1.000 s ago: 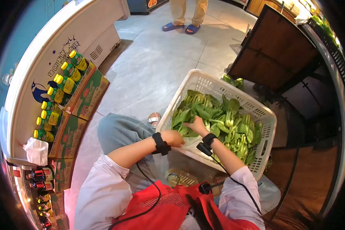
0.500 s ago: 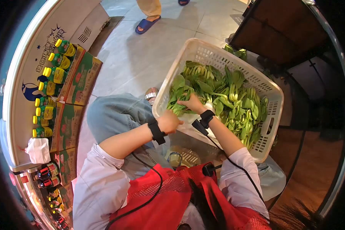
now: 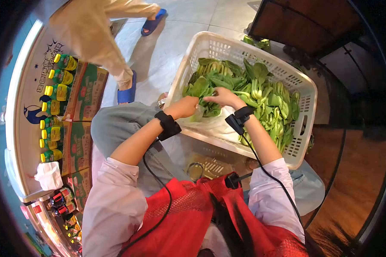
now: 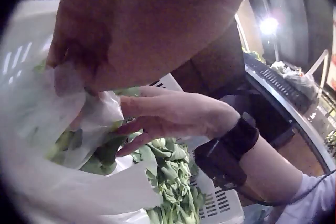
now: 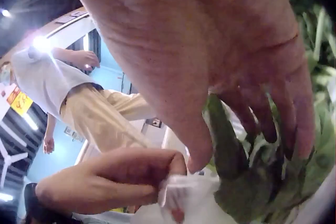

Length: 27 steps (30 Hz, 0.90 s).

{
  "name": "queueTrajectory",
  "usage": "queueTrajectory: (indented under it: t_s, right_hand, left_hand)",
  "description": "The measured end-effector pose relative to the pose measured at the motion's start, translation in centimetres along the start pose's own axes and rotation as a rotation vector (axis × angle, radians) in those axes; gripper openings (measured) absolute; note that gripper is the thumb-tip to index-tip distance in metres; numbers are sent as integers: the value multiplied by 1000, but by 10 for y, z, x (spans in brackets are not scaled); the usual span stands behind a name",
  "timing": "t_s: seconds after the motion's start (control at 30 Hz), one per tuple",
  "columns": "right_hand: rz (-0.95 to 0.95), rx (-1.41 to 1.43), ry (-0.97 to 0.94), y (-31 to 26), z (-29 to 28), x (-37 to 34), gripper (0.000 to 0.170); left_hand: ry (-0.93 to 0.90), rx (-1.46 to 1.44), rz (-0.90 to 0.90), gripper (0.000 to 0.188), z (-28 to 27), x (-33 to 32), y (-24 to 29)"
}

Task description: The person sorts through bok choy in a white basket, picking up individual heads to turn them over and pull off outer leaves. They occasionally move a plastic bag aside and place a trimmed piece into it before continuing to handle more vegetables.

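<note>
My left hand (image 3: pixel 182 107) pinches the edge of a clear plastic bag (image 4: pixel 47 103) at the near left corner of a white slotted basket (image 3: pixel 311 100). The bag drapes around some leafy greens (image 4: pixel 102 155). Close by, my right hand (image 3: pixel 228 98) touches these greens with its fingers spread and nearly straight. In the right wrist view, dark leaves (image 5: pixel 231 155) lie between its thumb and fingers. Bunches of bok choy (image 3: pixel 274 111) fill much of the basket. White plastic (image 3: pixel 227 124) lies along the basket's near side.
A person in tan trousers (image 3: pixel 88 38) and blue slippers walks at the left, close to my knee (image 3: pixel 120 124). Boxes of yellow-capped bottles (image 3: pixel 58 92) line a white freezer. Dark wooden panels (image 3: pixel 304 25) stand at the right. More greens (image 3: pixel 259 43) lie behind the basket.
The person in tan trousers has come from the far floor to the near left. My hands have drawn closer together, with the bag raised around the greens. The view has shifted.
</note>
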State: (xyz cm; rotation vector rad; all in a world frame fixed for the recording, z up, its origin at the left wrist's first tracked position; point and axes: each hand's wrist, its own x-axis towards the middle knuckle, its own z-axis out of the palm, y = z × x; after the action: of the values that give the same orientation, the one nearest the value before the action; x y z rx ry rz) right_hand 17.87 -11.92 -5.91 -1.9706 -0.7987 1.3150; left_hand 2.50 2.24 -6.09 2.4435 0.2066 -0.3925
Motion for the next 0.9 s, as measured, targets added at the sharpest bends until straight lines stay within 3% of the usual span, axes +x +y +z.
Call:
queueTrajectory:
  t_s: [0.07,0.2,0.3,0.4,0.5,0.53,0.6,0.7,0.73,0.8,0.83,0.9]
  right_hand:
    - [-32,57,201,25,-3,11,35]
    - [-280,311,86,66,25,32,30]
    - [-179,145,-17,46,12,20,28]
    - [-115,432,102,52,-24,26,24]
    - [-158,419,281,82,-32,51,18]
    - [-171,467,199,90,-27,60,22]
    - [-171,296,206,99,-9,76,25]
    - [-129,144,219,112,15,101,28]
    - [-114,80,207,106,22,99,28]
    - [-194,26,196,120,36,115,31]
    - [-211,-71,237,88,33,86,31]
    - [-252,-72,213,82,38,81,29]
  left_hand:
    - [-84,48,-42,17,1,2,12]
    - [-178,85,-27,19,-11,-8,44]
    - [106,234,141,35,6,-9,24]
    - [65,349,89,51,-7,-11,47]
    - [-80,570,82,58,-7,-7,54]
    - [-70,593,72,59,-3,-2,53]
    - [-50,643,46,62,6,10,45]
    - [234,829,357,47,0,21,42]
    - [260,948,343,37,5,21,38]
    - [257,943,352,42,9,19,32]
    - [255,942,358,44,8,18,32]
    - [39,733,145,49,7,17,33]
